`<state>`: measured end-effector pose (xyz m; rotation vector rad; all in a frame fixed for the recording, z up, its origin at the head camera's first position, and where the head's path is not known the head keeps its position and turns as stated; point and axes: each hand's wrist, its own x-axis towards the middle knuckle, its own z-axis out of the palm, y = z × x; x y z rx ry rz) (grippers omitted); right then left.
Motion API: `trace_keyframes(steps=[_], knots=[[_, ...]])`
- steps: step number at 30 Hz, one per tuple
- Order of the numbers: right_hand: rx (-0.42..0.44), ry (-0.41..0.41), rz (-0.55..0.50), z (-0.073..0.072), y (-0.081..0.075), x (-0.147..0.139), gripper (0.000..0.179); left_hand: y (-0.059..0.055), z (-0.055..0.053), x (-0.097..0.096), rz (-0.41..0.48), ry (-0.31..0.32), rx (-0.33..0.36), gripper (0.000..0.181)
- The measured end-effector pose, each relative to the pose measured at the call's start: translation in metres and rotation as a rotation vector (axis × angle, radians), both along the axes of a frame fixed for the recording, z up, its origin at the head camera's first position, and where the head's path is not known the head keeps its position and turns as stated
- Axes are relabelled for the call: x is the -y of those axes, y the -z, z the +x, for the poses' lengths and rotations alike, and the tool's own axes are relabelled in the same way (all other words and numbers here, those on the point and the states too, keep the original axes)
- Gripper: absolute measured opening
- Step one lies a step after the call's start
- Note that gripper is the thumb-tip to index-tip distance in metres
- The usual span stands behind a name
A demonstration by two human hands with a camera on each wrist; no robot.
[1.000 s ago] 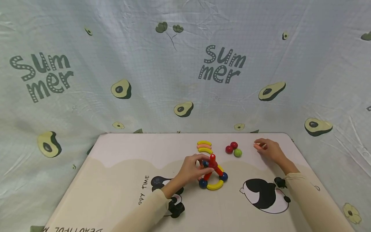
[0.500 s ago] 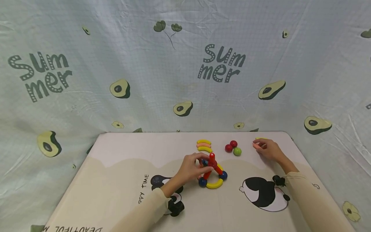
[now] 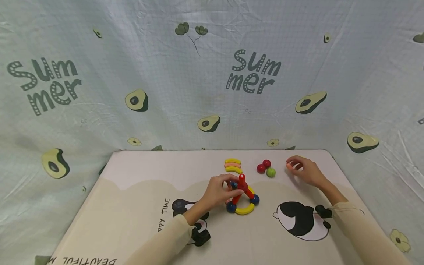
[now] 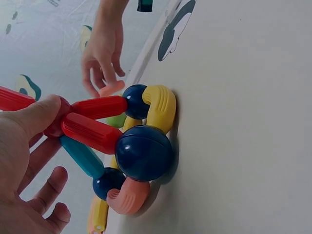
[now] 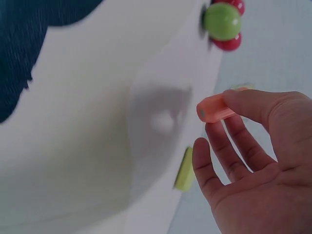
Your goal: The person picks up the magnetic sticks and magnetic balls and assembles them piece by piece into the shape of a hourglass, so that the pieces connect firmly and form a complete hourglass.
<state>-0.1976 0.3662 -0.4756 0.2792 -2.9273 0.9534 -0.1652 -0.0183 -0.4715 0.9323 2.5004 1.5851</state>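
Observation:
My left hand (image 3: 216, 192) holds a small frame of magnetic rods and balls by the red ball (image 3: 244, 186) at its top. A red rod (image 3: 242, 179) points up from that ball. Two red rods and a teal rod (image 4: 83, 157) slope down to dark blue balls (image 4: 144, 152), joined low down by curved yellow (image 3: 245, 209) and salmon (image 4: 131, 196) rods. Off to the right, my right hand (image 3: 306, 171) pinches a short orange rod (image 5: 214, 108) between thumb and fingers, above the table and apart from the frame.
Behind the frame lie two yellow curved rods with a salmon one (image 3: 233, 165) between them. Two red balls (image 3: 261, 168) and a green ball (image 3: 271, 172) sit together to their right. A yellow-green rod (image 5: 184, 170) lies below my right hand. A printed cloth (image 3: 165, 73) hangs behind the table.
My right hand has shifted slightly left with the orange rod. The yellow piece glimpsed behind it half a second ago is hidden in the head view. My left hand keeps its hold.

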Motion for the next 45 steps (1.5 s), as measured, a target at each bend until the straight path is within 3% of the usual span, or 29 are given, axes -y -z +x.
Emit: trace_keyframes(steps=[8, 19, 28, 37, 45], knots=[[-0.035, -0.035, -0.073, 0.018, -0.021, 0.020, 0.034, 0.002, 0.000, 0.001, -0.004, -0.004, 0.001, 0.033], [0.016, -0.067, -0.297, 0.038, -0.036, 0.047, 0.037, 0.001, 0.002, 0.000, -0.009, -0.004, 0.011, 0.033], [0.005, -0.091, -0.481, 0.055, -0.050, 0.077, 0.036, 0.000, 0.002, 0.001, 0.004, -0.005, 0.014, 0.033], [-0.017, -0.157, -0.604, 0.067, -0.050, 0.111, 0.036, -0.001, 0.002, 0.001, -0.013, -0.009, 0.012, 0.033], [0.004, -0.127, -0.669, 0.071, -0.043, 0.127, 0.034, -0.001, 0.001, 0.001, -0.014, -0.007, -0.001, 0.033]])
